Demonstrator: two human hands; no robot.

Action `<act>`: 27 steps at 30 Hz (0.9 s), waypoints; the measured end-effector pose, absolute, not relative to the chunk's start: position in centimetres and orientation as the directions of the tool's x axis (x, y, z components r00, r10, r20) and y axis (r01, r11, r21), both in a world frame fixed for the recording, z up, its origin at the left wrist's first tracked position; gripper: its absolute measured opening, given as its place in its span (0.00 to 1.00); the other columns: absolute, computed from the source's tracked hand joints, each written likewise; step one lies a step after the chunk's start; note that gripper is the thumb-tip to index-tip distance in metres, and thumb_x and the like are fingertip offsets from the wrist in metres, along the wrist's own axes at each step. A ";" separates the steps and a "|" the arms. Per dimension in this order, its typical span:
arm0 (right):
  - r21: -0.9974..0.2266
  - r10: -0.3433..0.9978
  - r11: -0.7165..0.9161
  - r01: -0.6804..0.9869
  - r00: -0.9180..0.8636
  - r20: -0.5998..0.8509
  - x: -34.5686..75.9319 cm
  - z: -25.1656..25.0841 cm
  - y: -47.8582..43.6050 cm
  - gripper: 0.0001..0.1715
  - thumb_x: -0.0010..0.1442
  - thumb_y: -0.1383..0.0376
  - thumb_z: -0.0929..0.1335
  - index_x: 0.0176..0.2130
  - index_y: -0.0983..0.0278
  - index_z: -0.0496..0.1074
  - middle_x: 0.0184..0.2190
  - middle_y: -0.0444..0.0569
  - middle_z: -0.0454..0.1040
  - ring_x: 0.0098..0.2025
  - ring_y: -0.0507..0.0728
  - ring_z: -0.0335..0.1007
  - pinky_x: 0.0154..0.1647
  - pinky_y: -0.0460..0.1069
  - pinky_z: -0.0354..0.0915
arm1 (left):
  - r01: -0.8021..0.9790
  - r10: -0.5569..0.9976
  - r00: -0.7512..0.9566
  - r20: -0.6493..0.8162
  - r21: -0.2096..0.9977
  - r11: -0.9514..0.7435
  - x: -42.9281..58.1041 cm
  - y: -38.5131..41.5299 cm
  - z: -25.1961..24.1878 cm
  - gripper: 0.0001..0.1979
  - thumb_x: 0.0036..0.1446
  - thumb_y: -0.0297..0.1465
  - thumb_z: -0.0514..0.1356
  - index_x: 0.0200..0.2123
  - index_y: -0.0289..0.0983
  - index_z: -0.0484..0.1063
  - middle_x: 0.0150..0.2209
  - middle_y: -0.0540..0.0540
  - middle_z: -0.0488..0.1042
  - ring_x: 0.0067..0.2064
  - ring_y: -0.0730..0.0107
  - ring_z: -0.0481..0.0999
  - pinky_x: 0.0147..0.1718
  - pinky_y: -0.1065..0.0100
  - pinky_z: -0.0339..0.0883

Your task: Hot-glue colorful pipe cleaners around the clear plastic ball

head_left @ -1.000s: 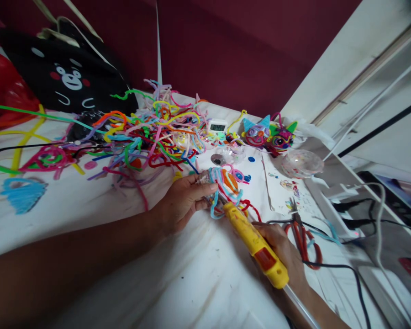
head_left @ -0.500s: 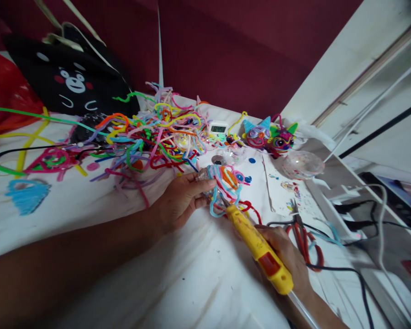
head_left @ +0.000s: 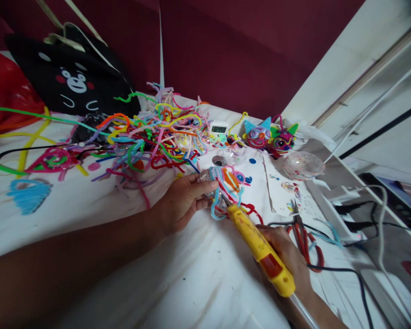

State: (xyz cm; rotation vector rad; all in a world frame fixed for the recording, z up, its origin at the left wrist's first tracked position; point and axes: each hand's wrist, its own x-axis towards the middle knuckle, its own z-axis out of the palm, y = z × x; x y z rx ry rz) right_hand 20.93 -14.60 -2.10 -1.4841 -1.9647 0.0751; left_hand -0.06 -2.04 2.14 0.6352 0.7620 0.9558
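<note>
My left hand (head_left: 181, 203) pinches a small craft figure (head_left: 226, 183) made of bent coloured pipe cleaners and holds it just above the white table (head_left: 192, 274). My right hand (head_left: 287, 256) grips a yellow glue gun (head_left: 260, 249) with a red trigger. The gun's nozzle touches the lower side of the figure, right beside my left fingertips.
A big tangle of coloured pipe cleaners (head_left: 150, 137) lies behind my hands. Two finished pipe-cleaner cat heads (head_left: 269, 135), a small digital timer (head_left: 219, 129) and a clear dome (head_left: 303, 164) sit at the back right. Red-handled pliers (head_left: 303, 237) and cables lie right; a black bear bag (head_left: 75, 82) stands back left.
The glue gun's nozzle has edged forward a little against the figure. Both hands have otherwise stayed in place; the view shifted slightly.
</note>
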 end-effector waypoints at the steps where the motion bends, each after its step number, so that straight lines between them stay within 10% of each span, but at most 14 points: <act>1: -0.423 0.873 0.356 0.833 -0.134 0.469 21.0 -2.2 -14.7 0.12 0.67 0.59 0.62 0.50 0.57 0.66 0.40 0.53 0.78 0.36 0.64 0.77 0.37 0.58 0.72 | -0.477 0.887 0.365 -0.282 0.762 0.438 -0.1 -2.0 2.2 0.15 0.38 0.27 0.75 0.33 0.34 0.79 0.29 0.48 0.81 0.29 0.71 0.77 0.30 0.71 0.71; 27: -0.449 0.907 0.321 0.834 -0.135 0.398 21.4 -1.9 -15.0 0.16 0.65 0.57 0.62 0.48 0.61 0.70 0.40 0.54 0.80 0.37 0.62 0.77 0.39 0.56 0.71 | -0.511 0.890 0.354 -0.287 0.738 0.441 -0.2 -1.9 2.6 0.18 0.34 0.27 0.77 0.32 0.33 0.79 0.28 0.49 0.81 0.29 0.72 0.76 0.26 0.73 0.69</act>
